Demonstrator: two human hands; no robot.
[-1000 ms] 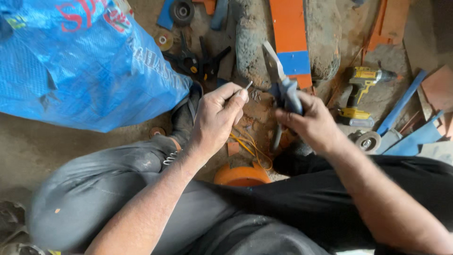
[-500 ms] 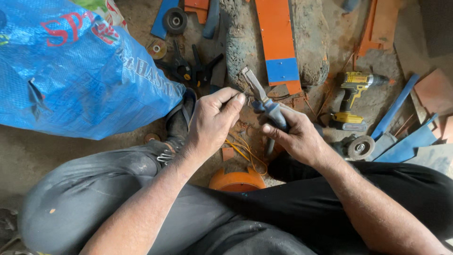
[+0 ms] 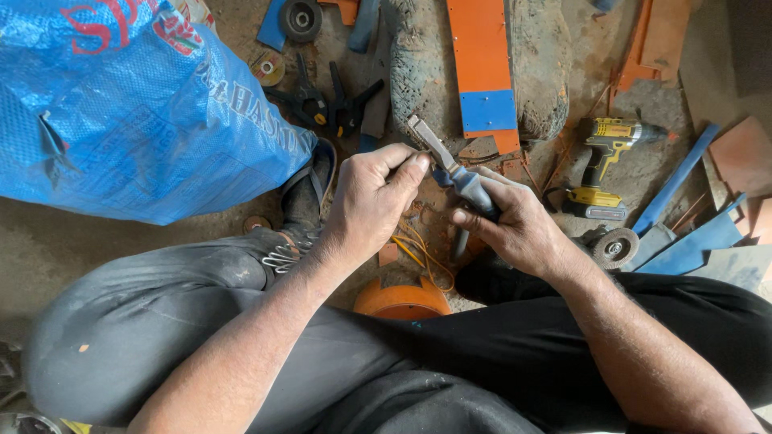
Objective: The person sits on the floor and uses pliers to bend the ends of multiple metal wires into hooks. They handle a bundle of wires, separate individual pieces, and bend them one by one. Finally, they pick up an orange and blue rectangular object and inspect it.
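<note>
So the pliers (image 3: 450, 169) sit in the right hand (image 3: 515, 229), fingers wrapped tight around the blue-grey handles, so that grip is pressed closed on the tool. Long axis runs on a diagonal, handles low and right in the palm, metal nose pointing up and to the left, away from the body. The left hand (image 3: 374, 201) comes in from the other side with thumb and forefinger pinched together right at the middle of the pliers, just below the nose. Can't tell if there's a bit of wire or something tiny in that pinch, it's too small to see. So the nose lies just up and right of the left hand's fingertips, and the left hand is the nearer one to the working end. Below both hands some yellow wires (image 3: 418, 253) loop over an orange round part (image 3: 402, 299) on the floor, between the knees. A yellow cordless drill (image 3: 599, 173) lies off to the right, well apart
</note>
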